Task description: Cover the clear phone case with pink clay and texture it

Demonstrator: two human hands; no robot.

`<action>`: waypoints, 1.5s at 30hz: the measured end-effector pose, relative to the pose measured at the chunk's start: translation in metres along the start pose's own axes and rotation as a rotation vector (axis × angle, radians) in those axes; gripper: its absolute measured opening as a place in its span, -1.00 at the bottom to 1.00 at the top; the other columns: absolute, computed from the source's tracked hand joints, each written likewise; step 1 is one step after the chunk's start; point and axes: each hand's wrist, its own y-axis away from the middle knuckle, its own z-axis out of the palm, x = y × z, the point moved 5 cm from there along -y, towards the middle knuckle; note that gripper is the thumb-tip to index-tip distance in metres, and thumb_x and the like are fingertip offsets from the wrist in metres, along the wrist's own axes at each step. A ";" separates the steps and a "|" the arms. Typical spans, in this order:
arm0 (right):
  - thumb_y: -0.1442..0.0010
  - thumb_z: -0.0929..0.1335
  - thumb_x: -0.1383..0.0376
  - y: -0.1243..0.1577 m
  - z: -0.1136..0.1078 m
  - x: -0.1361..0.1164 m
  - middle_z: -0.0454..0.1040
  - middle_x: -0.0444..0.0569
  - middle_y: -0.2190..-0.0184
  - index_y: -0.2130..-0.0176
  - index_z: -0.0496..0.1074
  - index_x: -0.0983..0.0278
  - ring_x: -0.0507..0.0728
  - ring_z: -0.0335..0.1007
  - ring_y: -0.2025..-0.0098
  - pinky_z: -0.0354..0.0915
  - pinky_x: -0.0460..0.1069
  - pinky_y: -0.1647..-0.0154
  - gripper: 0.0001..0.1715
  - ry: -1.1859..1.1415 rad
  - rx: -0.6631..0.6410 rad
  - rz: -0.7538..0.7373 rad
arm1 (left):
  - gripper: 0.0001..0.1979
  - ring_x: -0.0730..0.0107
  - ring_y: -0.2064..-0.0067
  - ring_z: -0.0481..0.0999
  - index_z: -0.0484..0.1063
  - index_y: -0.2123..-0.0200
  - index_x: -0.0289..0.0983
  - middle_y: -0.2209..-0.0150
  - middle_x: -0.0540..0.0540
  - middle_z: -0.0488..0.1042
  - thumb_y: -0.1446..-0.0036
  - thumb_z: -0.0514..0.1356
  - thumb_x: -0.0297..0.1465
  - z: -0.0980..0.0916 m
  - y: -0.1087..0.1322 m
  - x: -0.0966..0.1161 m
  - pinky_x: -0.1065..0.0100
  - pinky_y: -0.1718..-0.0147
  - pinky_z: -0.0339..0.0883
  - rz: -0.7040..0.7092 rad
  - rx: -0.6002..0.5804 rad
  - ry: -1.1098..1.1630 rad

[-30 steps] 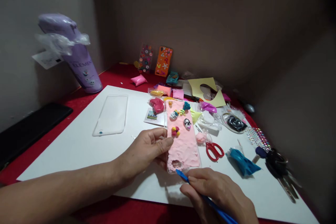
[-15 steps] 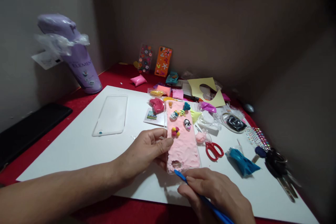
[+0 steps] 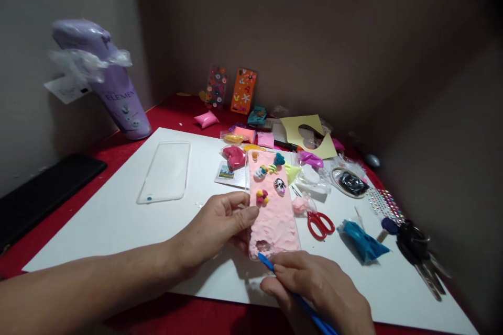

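Note:
My left hand (image 3: 218, 225) grips the left edge of a phone case covered in pink clay (image 3: 273, 209), held just above the white board (image 3: 118, 214). Small coloured clay decorations (image 3: 271, 175) sit on the case's upper half. My right hand (image 3: 318, 290) is closed round a blue modelling tool (image 3: 267, 263), whose tip touches the case's near edge by the camera cut-out.
A clear empty phone case (image 3: 165, 171) lies to the left on the board. Red scissors (image 3: 319, 222), a blue clay packet (image 3: 361, 241), keys (image 3: 416, 251) and several clay bags (image 3: 251, 141) crowd the right and back. A purple tumbler (image 3: 113, 84) stands at the far left.
My right hand and the blue tool have slid slightly left along the case's near edge. The left hand and case have stayed put.

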 end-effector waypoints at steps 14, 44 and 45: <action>-0.21 0.31 0.30 0.003 -0.002 -0.001 0.54 -0.10 0.57 0.42 0.41 0.30 -0.03 0.49 0.54 0.37 -0.21 0.52 -0.82 -0.087 0.047 -0.040 | -0.75 0.48 0.50 0.37 0.25 0.44 -0.30 0.47 -0.06 0.41 -0.10 0.17 -0.24 0.000 -0.001 0.001 0.39 0.48 0.23 0.018 -0.009 -0.025; -0.10 0.38 0.37 0.016 0.002 0.000 0.48 -0.07 0.59 0.45 0.45 0.35 -0.03 0.41 0.58 0.35 -0.17 0.54 -0.90 -0.118 0.203 -0.140 | -0.74 0.50 0.53 0.37 0.34 0.37 -0.33 0.52 -0.04 0.42 -0.10 0.17 -0.22 -0.002 -0.002 -0.004 0.44 0.50 0.26 -0.012 -0.045 -0.057; -0.10 0.38 0.37 0.014 0.002 0.000 0.48 -0.08 0.60 0.45 0.45 0.35 -0.03 0.40 0.58 0.35 -0.17 0.53 -0.90 -0.115 0.196 -0.152 | -0.74 0.50 0.53 0.37 0.34 0.37 -0.33 0.51 -0.04 0.42 -0.10 0.17 -0.21 -0.002 -0.002 -0.005 0.44 0.51 0.26 -0.015 -0.048 -0.060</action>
